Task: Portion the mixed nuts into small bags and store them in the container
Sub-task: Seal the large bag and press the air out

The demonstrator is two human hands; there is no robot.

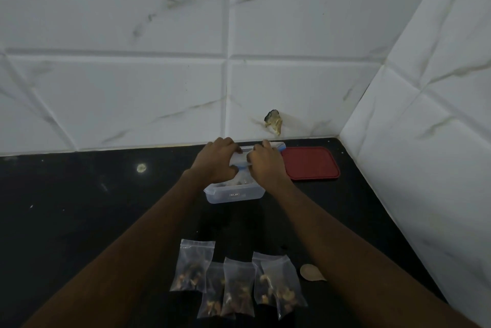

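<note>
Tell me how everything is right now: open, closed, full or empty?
container: open, lid off.
red lid: lying flat on the counter beside the container.
zip bag: gripped by the left hand and right hand over the container.
small bags: holding nuts, lying on the counter.

Container [247, 191] label [234, 194] illegibly small

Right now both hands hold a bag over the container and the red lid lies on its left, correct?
No. The head view shows the lid on the right of the container, not the left. The left hand and right hand do hold a bag over it.
</note>
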